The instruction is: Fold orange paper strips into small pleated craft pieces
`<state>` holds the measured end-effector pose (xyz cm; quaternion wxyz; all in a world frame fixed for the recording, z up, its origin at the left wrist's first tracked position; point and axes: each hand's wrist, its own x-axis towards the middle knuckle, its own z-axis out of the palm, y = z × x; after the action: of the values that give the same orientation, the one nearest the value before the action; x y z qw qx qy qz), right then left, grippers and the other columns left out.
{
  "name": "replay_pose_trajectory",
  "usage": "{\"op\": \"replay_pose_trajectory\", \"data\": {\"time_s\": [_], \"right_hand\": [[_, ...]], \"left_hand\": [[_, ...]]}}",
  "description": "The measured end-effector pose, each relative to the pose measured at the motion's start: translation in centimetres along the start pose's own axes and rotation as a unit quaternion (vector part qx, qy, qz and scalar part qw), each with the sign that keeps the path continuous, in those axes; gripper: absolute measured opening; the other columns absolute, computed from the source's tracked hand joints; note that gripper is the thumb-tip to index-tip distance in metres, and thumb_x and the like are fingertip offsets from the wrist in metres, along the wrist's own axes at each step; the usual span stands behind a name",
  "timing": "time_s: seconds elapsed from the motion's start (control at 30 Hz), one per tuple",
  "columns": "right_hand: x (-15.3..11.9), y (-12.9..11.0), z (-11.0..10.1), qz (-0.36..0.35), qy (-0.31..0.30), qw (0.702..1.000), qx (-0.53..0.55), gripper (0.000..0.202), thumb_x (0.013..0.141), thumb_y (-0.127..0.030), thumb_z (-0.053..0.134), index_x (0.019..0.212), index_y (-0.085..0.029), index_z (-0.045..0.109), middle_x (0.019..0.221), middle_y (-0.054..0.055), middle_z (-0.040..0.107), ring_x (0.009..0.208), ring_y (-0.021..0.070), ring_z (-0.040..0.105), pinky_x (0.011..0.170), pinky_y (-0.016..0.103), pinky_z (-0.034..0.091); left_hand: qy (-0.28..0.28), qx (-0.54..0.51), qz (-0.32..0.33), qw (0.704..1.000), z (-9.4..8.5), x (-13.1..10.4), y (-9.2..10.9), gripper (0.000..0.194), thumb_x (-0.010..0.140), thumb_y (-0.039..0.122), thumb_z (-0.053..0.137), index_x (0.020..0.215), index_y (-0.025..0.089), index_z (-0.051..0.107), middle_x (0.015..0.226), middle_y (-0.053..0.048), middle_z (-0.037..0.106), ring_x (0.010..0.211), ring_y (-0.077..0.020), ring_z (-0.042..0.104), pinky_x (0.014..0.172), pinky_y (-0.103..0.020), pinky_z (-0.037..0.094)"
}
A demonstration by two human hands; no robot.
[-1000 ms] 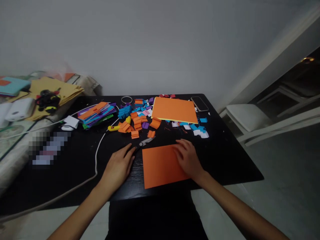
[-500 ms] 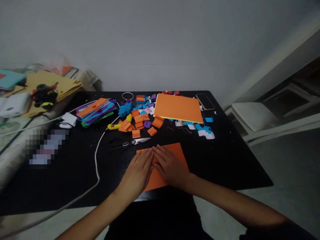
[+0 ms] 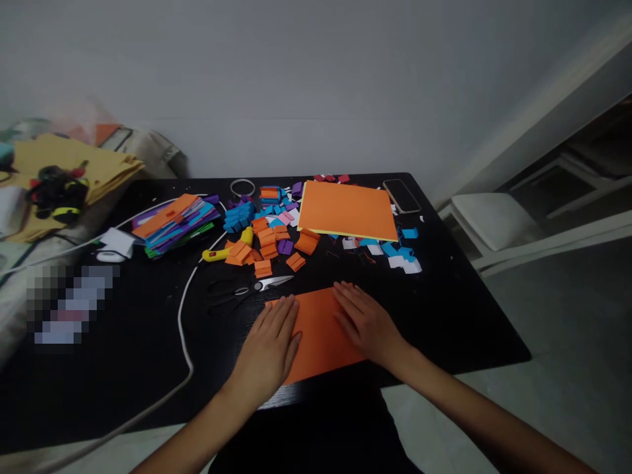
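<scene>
Paper pile (image 3: 175,224): bright strips heaped on the left of the desk (image 3: 444,316), well apart from our hands.
White cable (image 3: 181,322): snakes down toward the near edge, left of the scissors.
Scissors (image 3: 259,286): just beyond our left hand, tips pointing right; we aren't touching them.
Left hand (image 3: 266,352): palm down, fingers extended, laid over the sheet's left part; nothing pinched.
Orange sheet, handling (image 3: 318,329): we judge it light, thin, fairly stiff for paper; creases easily, may skate on the smooth top. Best hold: flat pressure, or a light pinch at edges or corners.
Orange sheet, position: flat near the desk's near edge, partly under both hands, middle showing between them.
Right hand (image 3: 372,326): apart from the left, fingers stretched over the sheet's right part, fingertips by its far edge; we can't tell how hard it presses.
Phone (image 3: 402,196): far right corner, well beyond our right hand.
</scene>
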<state>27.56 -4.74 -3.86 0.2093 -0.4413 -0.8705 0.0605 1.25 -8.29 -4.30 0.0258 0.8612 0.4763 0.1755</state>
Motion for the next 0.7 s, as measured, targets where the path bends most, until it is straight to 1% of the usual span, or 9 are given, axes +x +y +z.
{"op": "replay_pose_trajectory", "data": {"time_s": [0.1,0.17,0.23,0.3,0.37,0.43,0.53,0.6,0.7], "right_hand": [[-0.6,0.8,-0.6,0.019,0.01,0.999,-0.028,0.045,0.106,-0.023,0.051,0.149,-0.009,0.057,0.15,0.018,0.062,0.14,0.0334,0.06,0.115,0.057,0.054],[-0.3,0.2,-0.5,0.031,0.02,0.999,-0.037,0.044,0.105,-0.019,0.051,0.147,-0.009,0.059,0.148,0.019,0.063,0.139,0.0343,0.06,0.114,0.058,0.054],[0.3,-1.0,0.2,0.03,0.03,0.999,-0.032,0.044,0.102,-0.012,0.048,0.143,-0.008,0.063,0.145,0.019,0.066,0.137,0.033,0.062,0.114,0.055,0.055],[1.2,-2.5,1.0,-0.001,0.023,1.0,-0.006,0.045,0.1,-0.008,0.046,0.141,-0.007,0.064,0.143,0.018,0.068,0.136,0.0303,0.063,0.112,0.049,0.058],[2.0,-3.8,1.8,-0.057,0.004,0.998,0.016,0.046,0.099,-0.008,0.046,0.141,-0.005,0.063,0.141,0.019,0.068,0.136,0.0292,0.063,0.112,0.046,0.058],[2.5,-4.4,2.2,-0.071,0.002,0.997,0.029,0.045,0.1,-0.011,0.046,0.142,-0.005,0.062,0.14,0.018,0.069,0.134,0.0283,0.064,0.112,0.044,0.058],[2.2,-3.6,1.9,-0.015,0.018,0.999,0.03,0.04,0.104,-0.017,0.049,0.139,-0.007,0.065,0.139,0.017,0.07,0.131,0.0287,0.067,0.109,0.045,0.06],[1.4,-2.2,1.1,0.024,0.026,0.999,0.018,0.038,0.105,-0.018,0.05,0.139,-0.011,0.066,0.138,0.016,0.071,0.13,0.0293,0.068,0.107,0.047,0.061],[0.0,-0.2,-0.4,0.052,0.02,0.998,0.005,0.04,0.105,-0.017,0.05,0.143,-0.015,0.063,0.141,0.013,0.07,0.131,0.0284,0.067,0.11,0.051,0.059]], "left_hand": [[-0.001,-0.003,-0.001,1.0,0.0,0.1,0.0,0.051,0.105,0.029,0.05,0.152,0.008,0.049,0.154,-0.017,0.059,0.143,-0.0324,0.056,0.119,-0.053,0.046],[0.001,-0.006,-0.003,1.0,0.0,0.1,0.1,0.05,0.105,0.028,0.05,0.151,0.007,0.05,0.153,-0.018,0.06,0.142,-0.0322,0.056,0.119,-0.053,0.046],[0.0,-0.007,-0.008,1.0,0.0,0.1,0.2,0.05,0.104,0.027,0.05,0.15,0.007,0.051,0.153,-0.018,0.06,0.142,-0.032,0.056,0.119,-0.052,0.045],[-0.002,-0.002,-0.013,1.0,0.2,0.0,0.2,0.05,0.104,0.027,0.05,0.15,0.007,0.051,0.153,-0.018,0.06,0.142,-0.032,0.056,0.119,-0.052,0.044],[-0.004,0.006,-0.015,1.0,0.3,-0.1,0.2,0.05,0.104,0.028,0.05,0.149,0.008,0.052,0.154,-0.017,0.059,0.142,-0.0319,0.056,0.119,-0.051,0.044],[-0.002,0.009,-0.014,1.0,0.3,-0.1,0.2,0.049,0.104,0.028,0.05,0.149,0.009,0.053,0.154,-0.016,0.06,0.142,-0.0316,0.057,0.118,-0.05,0.044],[0.005,0.005,-0.011,1.0,0.3,-0.1,0.2,0.048,0.104,0.027,0.05,0.149,0.009,0.053,0.153,-0.016,0.06,0.141,-0.0311,0.057,0.117,-0.05,0.045],[0.007,0.004,-0.014,1.0,0.2,-0.1,0.2,0.048,0.103,0.026,0.051,0.149,0.01,0.053,0.152,-0.016,0.061,0.141,-0.0306,0.058,0.117,-0.049,0.045],[0.004,0.009,-0.013,1.0,0.1,0.0,0.1,0.048,0.103,0.026,0.052,0.148,0.009,0.053,0.151,-0.017,0.062,0.139,-0.0308,0.059,0.116,-0.049,0.045]]}}
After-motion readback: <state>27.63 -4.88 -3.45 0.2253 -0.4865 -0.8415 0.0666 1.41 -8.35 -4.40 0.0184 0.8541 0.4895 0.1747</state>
